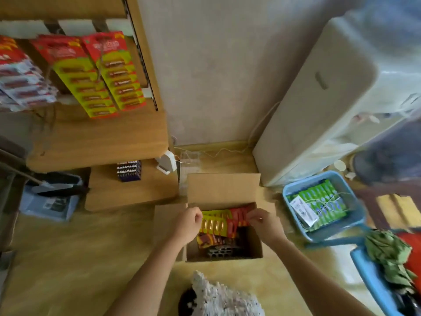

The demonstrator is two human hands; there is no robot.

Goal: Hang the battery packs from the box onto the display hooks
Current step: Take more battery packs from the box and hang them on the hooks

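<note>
Hands (190, 221) (262, 222) gripping battery pack strip (218, 222) over box (224, 190)

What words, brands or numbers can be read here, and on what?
Nothing reads clearly.
Hanging battery packs: red header print, blurred.
Packs in the box: print too blurred.
White slip in the blue basket: too small.
</note>
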